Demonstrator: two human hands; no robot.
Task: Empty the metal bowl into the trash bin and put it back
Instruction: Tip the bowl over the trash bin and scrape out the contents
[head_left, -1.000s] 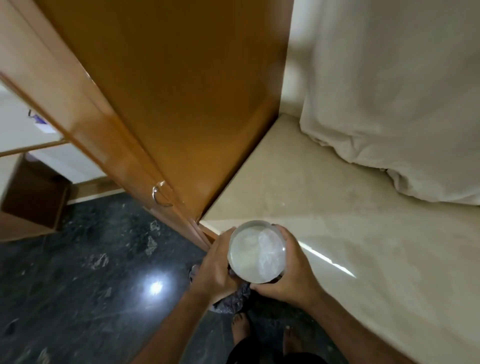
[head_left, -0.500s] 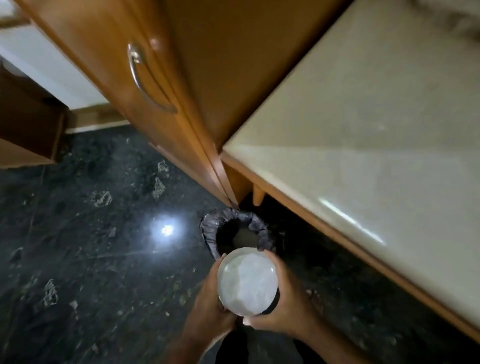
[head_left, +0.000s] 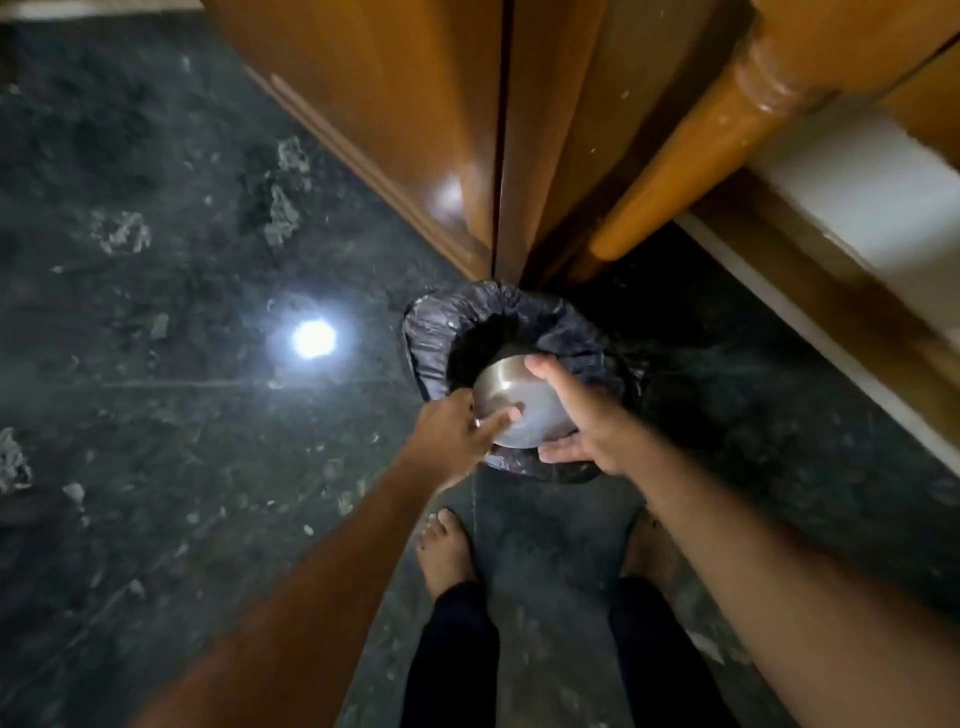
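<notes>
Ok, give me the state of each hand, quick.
Left hand: closed on the round shiny metal bowl, tipped over the black-lined trash bin.
Right hand: closed on the same bowl.

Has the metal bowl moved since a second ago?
Yes. The metal bowl went from beside the marble counter down over the trash bin, and now it is tipped, underside up, in both hands.

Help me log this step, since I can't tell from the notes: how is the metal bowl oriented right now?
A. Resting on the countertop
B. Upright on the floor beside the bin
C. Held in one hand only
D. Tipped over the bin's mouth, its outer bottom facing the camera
D: the metal bowl shows its outer underside while the left hand and right hand hold it over the bag-lined trash bin.
</notes>
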